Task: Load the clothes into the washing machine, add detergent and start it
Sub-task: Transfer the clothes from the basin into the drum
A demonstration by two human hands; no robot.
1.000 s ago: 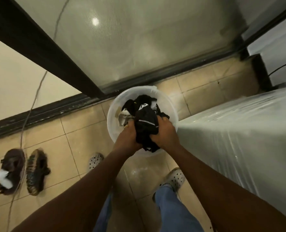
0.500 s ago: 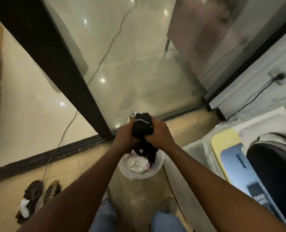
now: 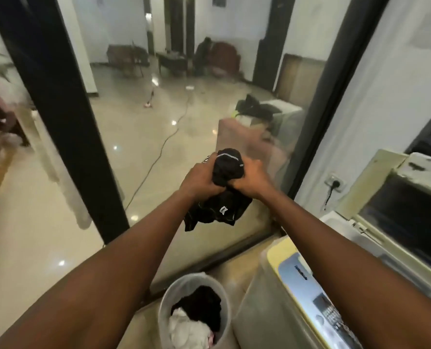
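Two hands — left hand (image 3: 201, 178), right hand (image 3: 252, 178) — clench a black garment (image 3: 225, 190) above the bucket (image 3: 166, 302), beside the washing machine (image 3: 280, 278).

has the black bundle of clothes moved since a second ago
Yes. The black clothes, gripped by the left hand and right hand, have gone up, out of the white bucket where they sat before.
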